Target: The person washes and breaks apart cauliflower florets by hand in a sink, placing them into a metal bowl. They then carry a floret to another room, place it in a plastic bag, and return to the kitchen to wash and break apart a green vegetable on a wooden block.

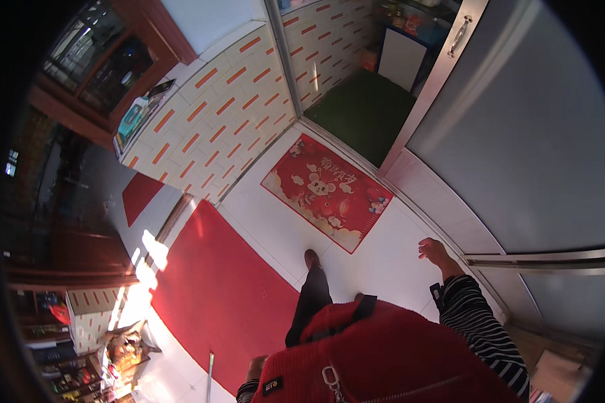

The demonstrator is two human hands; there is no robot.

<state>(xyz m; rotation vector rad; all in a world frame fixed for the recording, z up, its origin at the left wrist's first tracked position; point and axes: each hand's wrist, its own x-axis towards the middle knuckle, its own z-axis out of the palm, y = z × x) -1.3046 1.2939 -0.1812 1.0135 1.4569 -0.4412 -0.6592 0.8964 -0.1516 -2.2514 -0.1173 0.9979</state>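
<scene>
My right hand [434,251] hangs over the white tiled floor [408,226] with its fingers loosely curled and apart, nothing visible in it. It is near the lower panel of a sliding door [448,201]. Low in the picture, my left hand [256,367] shows only in part beside my red corduroy garment [383,342]; its fingers are hidden. A thin metal pole [210,375] stands to the left of that hand, apart from it. Ahead of my shoe [311,258] lies a red doormat [327,191] with a cartoon mouse and writing.
A long red carpet [222,292] runs along the left. Beyond the partly open sliding door is a green mat [360,116]. A tiled half wall [206,121] bears a phone [161,88] and a teal item [132,118]. A wrinkled bag [126,347] lies at lower left.
</scene>
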